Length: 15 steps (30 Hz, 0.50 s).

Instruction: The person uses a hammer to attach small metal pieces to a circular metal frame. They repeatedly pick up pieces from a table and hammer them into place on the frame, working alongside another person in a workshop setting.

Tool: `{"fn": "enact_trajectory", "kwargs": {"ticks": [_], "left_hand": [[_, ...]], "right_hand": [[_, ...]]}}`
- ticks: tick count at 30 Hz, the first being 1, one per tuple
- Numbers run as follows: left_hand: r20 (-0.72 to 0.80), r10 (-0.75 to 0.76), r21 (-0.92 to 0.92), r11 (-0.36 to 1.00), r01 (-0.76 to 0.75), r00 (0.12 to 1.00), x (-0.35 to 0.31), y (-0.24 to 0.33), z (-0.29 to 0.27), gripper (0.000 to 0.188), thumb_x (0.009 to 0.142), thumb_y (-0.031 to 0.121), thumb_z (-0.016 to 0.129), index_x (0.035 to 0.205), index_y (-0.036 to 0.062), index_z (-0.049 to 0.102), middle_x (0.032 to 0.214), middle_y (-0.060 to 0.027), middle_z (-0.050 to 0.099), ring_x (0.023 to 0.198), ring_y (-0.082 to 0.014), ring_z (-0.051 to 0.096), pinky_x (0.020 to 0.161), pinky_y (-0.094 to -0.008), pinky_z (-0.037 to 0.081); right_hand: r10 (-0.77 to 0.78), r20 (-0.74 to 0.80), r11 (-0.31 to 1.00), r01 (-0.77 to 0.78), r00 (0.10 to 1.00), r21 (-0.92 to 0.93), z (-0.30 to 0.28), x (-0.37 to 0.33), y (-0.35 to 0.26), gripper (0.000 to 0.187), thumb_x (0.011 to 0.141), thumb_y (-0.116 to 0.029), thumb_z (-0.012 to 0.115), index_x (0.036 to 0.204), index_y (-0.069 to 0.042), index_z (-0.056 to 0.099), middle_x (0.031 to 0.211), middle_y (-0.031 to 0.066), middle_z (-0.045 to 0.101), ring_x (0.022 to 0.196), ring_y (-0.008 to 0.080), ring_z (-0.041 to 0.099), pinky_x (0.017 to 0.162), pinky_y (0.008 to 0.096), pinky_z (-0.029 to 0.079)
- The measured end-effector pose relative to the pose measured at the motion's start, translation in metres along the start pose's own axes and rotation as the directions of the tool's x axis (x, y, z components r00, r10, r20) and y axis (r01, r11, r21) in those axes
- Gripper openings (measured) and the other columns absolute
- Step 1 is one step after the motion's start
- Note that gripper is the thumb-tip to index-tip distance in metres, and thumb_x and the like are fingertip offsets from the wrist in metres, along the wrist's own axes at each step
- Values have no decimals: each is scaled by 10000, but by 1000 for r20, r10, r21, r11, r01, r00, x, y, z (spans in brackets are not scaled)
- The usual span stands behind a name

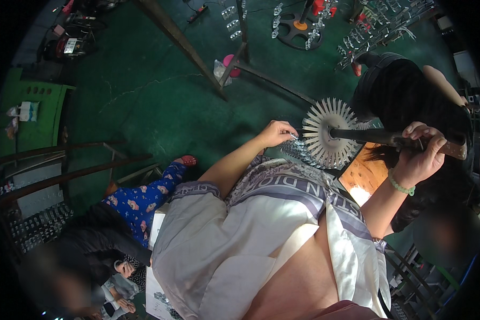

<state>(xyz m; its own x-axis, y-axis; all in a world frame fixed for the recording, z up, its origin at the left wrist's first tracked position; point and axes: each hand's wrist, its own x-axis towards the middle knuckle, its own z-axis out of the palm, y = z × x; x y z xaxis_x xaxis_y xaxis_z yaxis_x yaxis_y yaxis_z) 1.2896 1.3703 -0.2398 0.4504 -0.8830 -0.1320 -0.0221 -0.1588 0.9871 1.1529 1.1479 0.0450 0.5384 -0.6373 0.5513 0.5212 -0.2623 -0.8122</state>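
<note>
My left hand [276, 134] is closed in a pinch on a small shiny metal piece [294, 136], just left of a round metal disc. Thin pale fingers stick out all around the rim of that disc [320, 134]. Below my left hand, many small shiny metal parts [296, 152] lie bunched together. From the disc's centre a dark metal bar [365, 135] runs to the right. My right hand [418, 156], with a green bead bracelet [400, 184] at the wrist, has its fingers curled at the bar's far end; what sits between them is too small to make out.
A person in dark clothes [410, 90] bends close on the right. Another person [106, 229] works at lower left. A metal frame leg [181, 48] and crossbar [277, 85] stand ahead. Racks of shiny parts [378, 34] are at far right; a green cabinet [42, 114] is left.
</note>
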Motion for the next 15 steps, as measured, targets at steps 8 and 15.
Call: {"fn": "enact_trajectory", "kwargs": {"ticks": [8,15], "left_hand": [[-36,10,19,1000,-10,999,0,7,-5,195,700,1,628,866,70,703,753,-50,625,631,-118,573,590,-247,465],[-53,73,95,993,-68,996,2,3,-15,220,708,-29,604,884,59,702,771,-34,627,642,-104,575,583,-237,458]], "right_hand": [[-13,-14,999,12,1000,-41,2,-2,3,348,929,-291,485,788,25,519,609,126,514,594,249,548,508,304,447],[-12,-42,998,10,999,-68,2,-4,6,351,924,-298,495,785,23,519,602,123,512,588,247,546,502,304,446]]}}
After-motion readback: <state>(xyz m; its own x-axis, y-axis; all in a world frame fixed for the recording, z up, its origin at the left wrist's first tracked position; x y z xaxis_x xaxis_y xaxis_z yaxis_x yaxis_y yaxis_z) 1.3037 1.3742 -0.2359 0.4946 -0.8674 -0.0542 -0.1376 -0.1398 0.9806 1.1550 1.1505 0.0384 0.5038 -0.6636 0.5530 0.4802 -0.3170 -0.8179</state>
